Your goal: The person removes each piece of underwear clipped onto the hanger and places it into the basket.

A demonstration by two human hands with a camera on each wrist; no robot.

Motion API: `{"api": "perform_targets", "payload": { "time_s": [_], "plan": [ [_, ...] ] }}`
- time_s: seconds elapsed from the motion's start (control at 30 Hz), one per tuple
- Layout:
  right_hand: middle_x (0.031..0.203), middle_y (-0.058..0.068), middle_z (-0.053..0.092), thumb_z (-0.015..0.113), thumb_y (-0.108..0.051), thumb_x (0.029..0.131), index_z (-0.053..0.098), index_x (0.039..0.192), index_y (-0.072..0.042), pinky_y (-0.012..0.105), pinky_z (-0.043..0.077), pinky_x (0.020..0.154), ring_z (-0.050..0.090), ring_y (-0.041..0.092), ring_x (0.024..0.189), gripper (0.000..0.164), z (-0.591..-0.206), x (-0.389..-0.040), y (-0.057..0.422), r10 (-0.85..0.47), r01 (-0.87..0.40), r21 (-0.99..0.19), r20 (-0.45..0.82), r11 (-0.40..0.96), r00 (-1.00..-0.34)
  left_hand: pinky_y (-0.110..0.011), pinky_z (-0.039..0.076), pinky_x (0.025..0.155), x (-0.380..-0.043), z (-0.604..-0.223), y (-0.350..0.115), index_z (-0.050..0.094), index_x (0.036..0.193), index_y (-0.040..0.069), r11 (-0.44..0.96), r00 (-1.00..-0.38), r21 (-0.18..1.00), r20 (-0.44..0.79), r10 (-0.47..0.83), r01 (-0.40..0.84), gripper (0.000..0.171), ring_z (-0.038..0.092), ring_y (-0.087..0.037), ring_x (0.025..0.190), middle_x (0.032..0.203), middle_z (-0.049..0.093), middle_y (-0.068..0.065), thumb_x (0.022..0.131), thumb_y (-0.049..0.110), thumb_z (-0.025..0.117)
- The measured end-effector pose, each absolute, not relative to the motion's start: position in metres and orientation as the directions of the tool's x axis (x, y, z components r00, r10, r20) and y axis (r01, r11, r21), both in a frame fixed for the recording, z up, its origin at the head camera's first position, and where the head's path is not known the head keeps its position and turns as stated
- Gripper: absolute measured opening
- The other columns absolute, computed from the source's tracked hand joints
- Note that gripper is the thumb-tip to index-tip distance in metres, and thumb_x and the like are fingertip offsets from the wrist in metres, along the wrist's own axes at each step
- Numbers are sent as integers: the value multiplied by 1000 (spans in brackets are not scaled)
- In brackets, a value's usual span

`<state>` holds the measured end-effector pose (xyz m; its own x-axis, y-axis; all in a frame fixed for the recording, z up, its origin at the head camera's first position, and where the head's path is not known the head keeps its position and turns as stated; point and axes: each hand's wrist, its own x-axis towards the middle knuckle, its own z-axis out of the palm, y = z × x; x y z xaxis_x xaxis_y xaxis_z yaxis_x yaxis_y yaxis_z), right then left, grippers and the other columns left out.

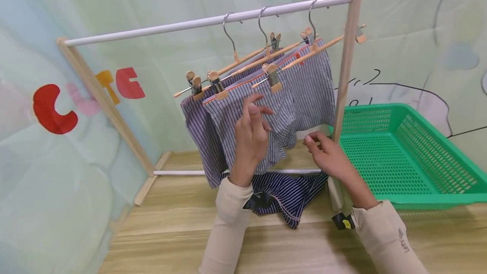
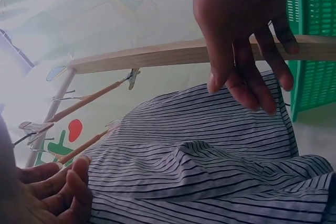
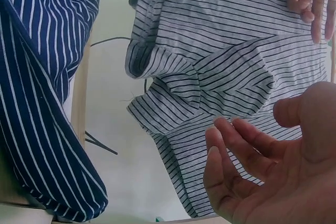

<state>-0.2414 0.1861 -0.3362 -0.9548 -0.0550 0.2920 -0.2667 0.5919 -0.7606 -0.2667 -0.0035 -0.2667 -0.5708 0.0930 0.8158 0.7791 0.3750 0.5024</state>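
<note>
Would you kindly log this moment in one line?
left hand: empty; right hand: empty; grey striped garment: clipped to hanger; basket: beside rack

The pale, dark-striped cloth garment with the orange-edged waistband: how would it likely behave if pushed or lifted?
The pale, dark-striped cloth garment is probably floppy: its lower part bunches into soft folds. It looks light, seemingly thin fabric. Pushed, it would likely sway, as a tan-and-grey clip holds it by the top.
</note>
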Motion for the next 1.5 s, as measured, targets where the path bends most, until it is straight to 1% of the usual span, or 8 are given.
{"api": "perform_targets", "payload": {
  "time_s": [0.17, 0.3, 0.53, 0.73, 1.03, 1.13, 1.37, 1.5],
  "plan": [
    [126, 24, 53, 37, -35, 102, 48, 124, 1, 56, 45, 86, 52, 37, 108, 44, -336, -244, 183, -70, -264, -758, 278, 596, -958, -31, 43, 44, -267, -273, -6, 48, 123, 5, 356, -594, 527, 798, 104, 771, 82, 55, -22, 51, 86, 68, -13, 93, 64, 0],
    [120, 25, 56, 43, -28, 100, 50, 119, 3, 55, 47, 84, 54, 38, 105, 36, -339, -245, 181, -104, -286, -728, 285, 623, -953, -31, 43, 45, -267, -277, -5, 47, 124, 6, 361, -611, 541, 784, 109, 759, 82, 55, -21, 53, 89, 68, -12, 93, 64, -1],
    [107, 23, 61, 51, -18, 96, 54, 108, 4, 54, 45, 86, 54, 37, 100, 25, -352, -246, 175, -167, -348, -676, 320, 650, -933, -30, 43, 45, -267, -283, -5, 46, 125, 4, 370, -593, 523, 799, 103, 768, 81, 52, -12, 53, 90, 68, -13, 94, 63, 1],
    [108, 26, 60, 52, -20, 96, 56, 109, 8, 57, 45, 83, 54, 40, 98, 32, -360, -246, 174, -210, -366, -615, 313, 698, -926, -29, 44, 47, -266, -284, -2, 45, 127, 4, 394, -588, 508, 801, 112, 766, 74, 52, -8, 56, 94, 66, -9, 97, 57, 3],
    [116, 28, 57, 52, -26, 95, 52, 117, 9, 69, 24, 94, 50, 46, 106, 41, -370, -242, 167, -292, -344, -421, 186, 839, -938, -32, 44, 51, -264, -281, -5, 48, 124, 5, 442, -542, 443, 831, 124, 780, 68, 51, -9, 59, 90, 67, -7, 99, 55, 10],
    [119, 27, 56, 55, -30, 93, 50, 121, 8, 68, 24, 96, 50, 46, 106, 48, -374, -241, 164, -332, -352, -382, 120, 855, -936, -32, 44, 51, -263, -280, -6, 49, 123, 5, 444, -539, 436, 831, 134, 783, 65, 52, -8, 62, 89, 66, -7, 99, 54, 13],
    [127, 27, 52, 64, -41, 85, 47, 128, 4, 67, 31, 94, 37, 55, 114, 64, -380, -239, 157, -366, -329, -368, -32, 869, -930, -33, 45, 51, -261, -277, -9, 51, 122, 6, 468, -532, 417, 835, 141, 779, 61, 54, -6, 63, 88, 67, -6, 99, 51, 17],
    [121, 26, 56, 70, -36, 81, 50, 124, 3, 61, 37, 93, 46, 47, 110, 61, -383, -239, 156, -419, -379, -324, -59, 867, -906, -31, 43, 48, -260, -276, -10, 53, 119, 6, 487, -518, 401, 845, 131, 776, 54, 51, -6, 59, 85, 66, -4, 99, 46, 23]
  ]
}}
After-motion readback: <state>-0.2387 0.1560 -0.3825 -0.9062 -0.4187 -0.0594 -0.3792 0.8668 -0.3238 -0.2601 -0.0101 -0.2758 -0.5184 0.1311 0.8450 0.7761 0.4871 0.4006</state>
